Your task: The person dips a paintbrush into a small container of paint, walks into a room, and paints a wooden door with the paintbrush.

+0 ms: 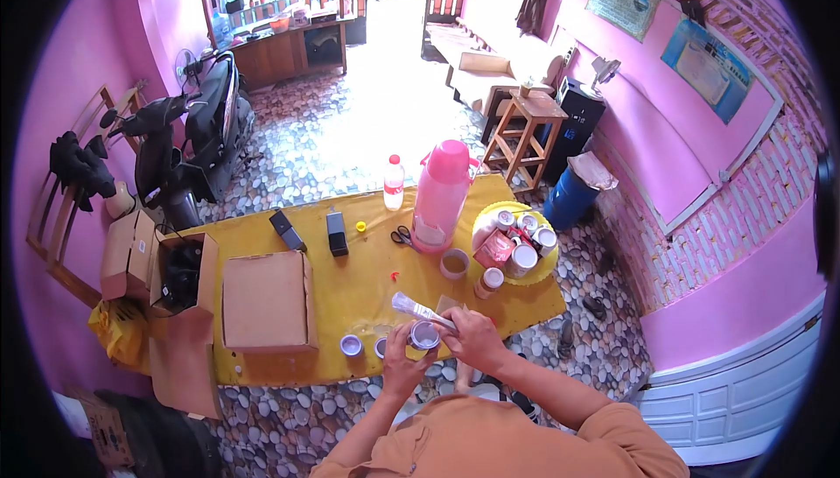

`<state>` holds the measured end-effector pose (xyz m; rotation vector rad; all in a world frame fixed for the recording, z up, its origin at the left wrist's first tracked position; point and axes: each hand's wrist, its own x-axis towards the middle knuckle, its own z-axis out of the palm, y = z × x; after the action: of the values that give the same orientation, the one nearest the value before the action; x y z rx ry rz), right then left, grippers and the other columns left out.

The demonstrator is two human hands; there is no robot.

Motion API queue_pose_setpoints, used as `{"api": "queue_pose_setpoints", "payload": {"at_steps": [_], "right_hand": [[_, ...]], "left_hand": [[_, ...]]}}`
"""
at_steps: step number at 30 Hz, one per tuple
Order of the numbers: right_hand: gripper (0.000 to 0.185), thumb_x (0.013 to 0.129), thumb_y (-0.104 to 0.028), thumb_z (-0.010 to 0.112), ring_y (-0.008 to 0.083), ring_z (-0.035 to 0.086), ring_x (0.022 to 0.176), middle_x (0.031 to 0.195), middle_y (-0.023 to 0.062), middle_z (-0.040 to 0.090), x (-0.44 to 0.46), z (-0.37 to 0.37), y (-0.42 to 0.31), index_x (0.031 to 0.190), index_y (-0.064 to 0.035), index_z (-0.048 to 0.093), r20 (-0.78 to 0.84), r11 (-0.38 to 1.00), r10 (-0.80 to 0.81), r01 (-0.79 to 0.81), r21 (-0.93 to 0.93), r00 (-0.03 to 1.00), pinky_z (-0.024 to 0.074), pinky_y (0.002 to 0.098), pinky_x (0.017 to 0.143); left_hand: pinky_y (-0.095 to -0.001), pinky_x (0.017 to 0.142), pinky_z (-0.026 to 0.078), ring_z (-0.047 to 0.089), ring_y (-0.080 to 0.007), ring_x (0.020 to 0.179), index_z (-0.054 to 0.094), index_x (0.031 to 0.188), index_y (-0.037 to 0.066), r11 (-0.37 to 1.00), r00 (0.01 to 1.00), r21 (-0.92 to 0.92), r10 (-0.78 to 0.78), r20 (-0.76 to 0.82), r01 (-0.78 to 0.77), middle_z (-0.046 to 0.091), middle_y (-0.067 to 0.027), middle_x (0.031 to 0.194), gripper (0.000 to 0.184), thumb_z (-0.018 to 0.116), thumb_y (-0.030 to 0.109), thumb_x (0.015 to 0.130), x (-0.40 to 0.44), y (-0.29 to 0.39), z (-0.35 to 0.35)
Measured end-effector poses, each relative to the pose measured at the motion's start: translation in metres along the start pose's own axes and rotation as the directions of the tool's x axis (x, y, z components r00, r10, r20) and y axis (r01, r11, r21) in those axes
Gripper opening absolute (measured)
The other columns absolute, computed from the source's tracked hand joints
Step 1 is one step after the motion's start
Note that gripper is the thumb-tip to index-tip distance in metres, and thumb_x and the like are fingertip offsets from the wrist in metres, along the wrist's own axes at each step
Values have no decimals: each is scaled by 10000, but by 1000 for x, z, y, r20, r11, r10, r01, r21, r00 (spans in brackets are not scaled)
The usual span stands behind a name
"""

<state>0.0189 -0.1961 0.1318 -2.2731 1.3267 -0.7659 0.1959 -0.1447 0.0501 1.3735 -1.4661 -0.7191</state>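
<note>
The left hand (pixel 404 366) holds a small jar (pixel 425 335) above the near edge of the table (pixel 490 338). Its fingers are curled around the jar's wall from nine o'clock down to six o'clock. The right hand (pixel 477 340) comes from four o'clock and keeps its fingers closed on the handle of a brush (pixel 423 311); how each finger presses, I cannot tell, because the back of the hand covers part of them. The bristles point to ten o'clock, and the brush crosses over the far side of the jar; whether they touch is not clear.

The brush is probably light, with a stiff handle and soft bristles, so the handle is the right place to hold. The jar looks light also, perhaps smooth and a little slippery; it is better held low around its wall, with the mouth kept upright.

From this jar, another jar (pixel 351 346) stands at nine o'clock, a cup (pixel 454 263) at one o'clock, and a pink thermos (pixel 440 202) near twelve o'clock.
</note>
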Motion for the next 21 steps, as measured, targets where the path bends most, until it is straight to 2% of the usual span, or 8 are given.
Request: {"api": "queue_pose_setpoints", "payload": {"at_steps": [4, 7, 10, 15, 17, 19, 21], "right_hand": [[274, 981, -299, 741, 371, 719, 831, 904, 174, 729, 7, 5, -7, 1039, -38, 678, -32, 994, 24, -21, 108, 999, 548, 466, 725], [294, 987, -317, 739, 369, 718, 843, 919, 178, 727, 1, 6, -9, 1057, -36, 686, 104, 986, 23, -39, 159, 994, 543, 469, 722], [305, 985, -322, 742, 374, 719, 862, 930, 185, 726, -2, -3, -8, 1058, -32, 682, 97, 991, -33, 20, 134, 995, 543, 471, 724], [320, 986, -330, 743, 365, 718, 859, 918, 174, 717, 2, -7, -7, 1084, -32, 684, 32, 1000, -13, 13, 20, 999, 546, 468, 731], [321, 985, -331, 742, 366, 720, 856, 917, 175, 714, 8, -8, -16, 1084, -32, 681, 36, 994, 47, -50, 99, 998, 548, 472, 732], [318, 983, -330, 742, 372, 722, 860, 917, 179, 714, 7, -3, -14, 1075, -34, 677, 78, 985, 34, -47, 164, 996, 550, 476, 734], [314, 982, -330, 742, 377, 724, 864, 917, 182, 714, 4, -6, -19, 1067, -36, 673, 129, 972, 18, -48, 230, 992, 551, 481, 735]], "left_hand": [[-452, 992, 534, 642, -376, 1168, 620, 1310, 38, 998, 998, -32, 51, -29, -52, 649, -166, 1251, 633, 904, 147, 756, 0, 0, 1], [-459, 981, 536, 642, -387, 1147, 617, 1287, 30, 999, 999, 26, 31, -35, -30, 646, -173, 1233, 618, 902, 141, 750, -5, -6, 0], [-463, 967, 538, 644, -388, 1136, 618, 1262, 33, 997, 997, 55, 58, -53, -55, 647, -174, 1228, 606, 908, 153, 744, 1, -9, 0], [-456, 965, 541, 650, -379, 1138, 632, 1267, 43, 999, 998, -30, 25, -59, -27, 653, -163, 1220, 605, 915, 161, 745, 1, 5, -3], [-455, 965, 542, 651, -377, 1142, 637, 1264, 43, 999, 998, -45, 10, -60, -12, 654, -164, 1218, 597, 914, 160, 748, 1, 5, -2], [-453, 965, 543, 655, -377, 1142, 641, 1256, 41, 996, 994, -41, 75, -75, -78, 655, -169, 1220, 585, 915, 167, 755, 1, 0, -1], [-453, 965, 542, 656, -377, 1143, 640, 1259, 43, 997, 995, -23, 73, -69, -75, 655, -171, 1223, 589, 917, 170, 755, 0, -5, -1]]}}
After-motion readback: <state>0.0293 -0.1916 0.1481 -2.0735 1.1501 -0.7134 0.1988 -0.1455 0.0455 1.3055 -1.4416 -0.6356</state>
